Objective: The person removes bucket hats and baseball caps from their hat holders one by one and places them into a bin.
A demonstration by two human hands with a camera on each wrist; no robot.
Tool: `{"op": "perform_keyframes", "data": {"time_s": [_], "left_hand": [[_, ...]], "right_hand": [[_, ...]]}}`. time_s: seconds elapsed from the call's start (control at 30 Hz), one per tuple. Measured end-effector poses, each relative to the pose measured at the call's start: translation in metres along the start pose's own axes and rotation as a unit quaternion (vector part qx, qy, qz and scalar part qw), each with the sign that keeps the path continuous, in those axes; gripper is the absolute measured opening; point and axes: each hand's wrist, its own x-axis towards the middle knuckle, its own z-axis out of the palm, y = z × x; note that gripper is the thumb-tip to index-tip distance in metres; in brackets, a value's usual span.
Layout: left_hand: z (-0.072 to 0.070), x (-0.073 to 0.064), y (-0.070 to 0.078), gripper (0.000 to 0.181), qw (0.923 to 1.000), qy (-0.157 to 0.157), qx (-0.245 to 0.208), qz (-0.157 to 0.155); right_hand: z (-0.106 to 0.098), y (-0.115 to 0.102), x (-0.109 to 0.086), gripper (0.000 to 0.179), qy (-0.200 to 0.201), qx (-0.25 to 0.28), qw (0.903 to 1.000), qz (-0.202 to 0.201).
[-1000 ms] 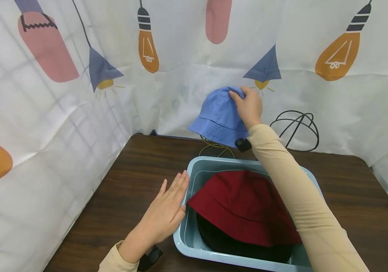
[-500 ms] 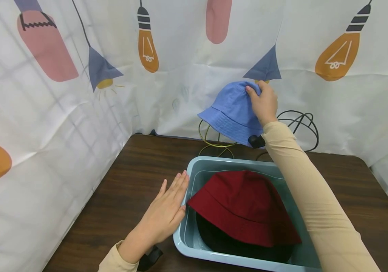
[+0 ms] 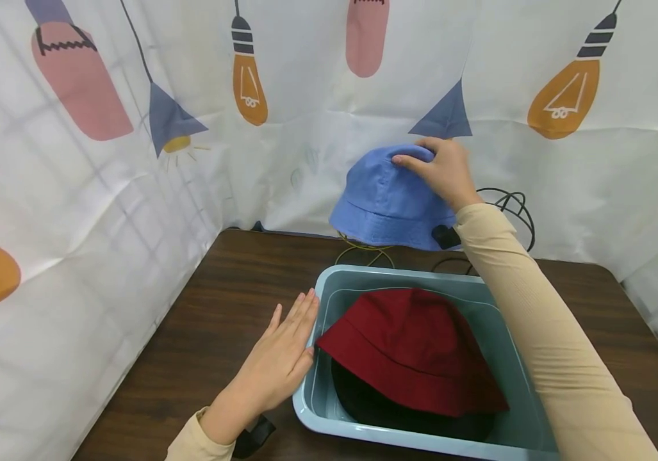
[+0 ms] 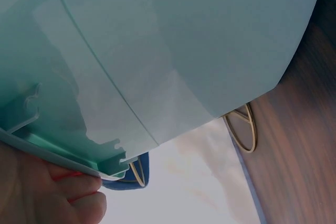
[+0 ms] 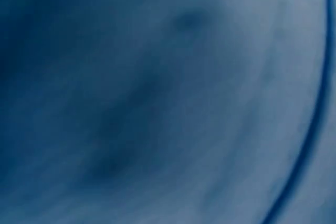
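In the head view my right hand (image 3: 445,170) pinches the crown of a blue bucket hat (image 3: 383,198), held brim down at the table's back edge. Blue cloth (image 5: 157,98) blurs across the right wrist view. Below the brim shows part of a gold wire stand (image 3: 366,251); the hat hides its upper part. My left hand (image 3: 273,352) lies with straight fingers along the left rim of a light blue plastic basin (image 3: 329,428). Inside the basin a dark red bucket hat (image 3: 415,352) rests on a black item (image 3: 398,416), mostly covered.
A black wire stand (image 3: 520,211) stands at the back right, partly behind the right arm. The dark wood table (image 3: 190,346) extends left of the basin. A white printed curtain (image 3: 305,77) closes off the back and left.
My right hand has moved the blue hat rightward; it rose and tilted, then came down level over the gold wire stand. The left hand, basin and red hat have stayed put.
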Motion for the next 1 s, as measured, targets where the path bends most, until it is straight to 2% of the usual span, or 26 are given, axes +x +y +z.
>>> {"op": "perform_keyframes", "data": {"time_s": [0.17, 0.23, 0.43, 0.67, 0.9, 1.0], "left_hand": [[0.000, 0.000, 0.000, 0.067, 1.0000, 0.004, 0.002, 0.001], [0.000, 0.000, 0.000, 0.067, 1.0000, 0.004, 0.001, -0.001], [0.001, 0.000, 0.000, 0.067, 1.0000, 0.001, 0.000, -0.004], [0.001, 0.000, 0.000, 0.067, 1.0000, 0.002, 0.002, -0.002], [0.001, 0.000, 0.000, 0.067, 1.0000, 0.003, 0.004, -0.003], [0.001, 0.001, 0.000, 0.067, 1.0000, 0.004, 0.006, 0.000]], "right_hand": [[-0.003, -0.011, -0.001, 0.070, -0.059, -0.034, 0.9977, 0.002], [-0.004, -0.016, -0.002, 0.068, -0.069, -0.054, 0.9961, -0.007], [-0.003, -0.031, -0.009, 0.033, -0.019, -0.069, 0.9950, -0.070], [-0.007, -0.045, -0.015, 0.029, 0.007, -0.088, 0.9908, -0.103], [-0.018, -0.045, -0.017, 0.023, -0.002, -0.044, 0.9947, -0.093], [-0.026, -0.044, -0.017, 0.023, -0.001, -0.031, 0.9944, -0.101]]}}
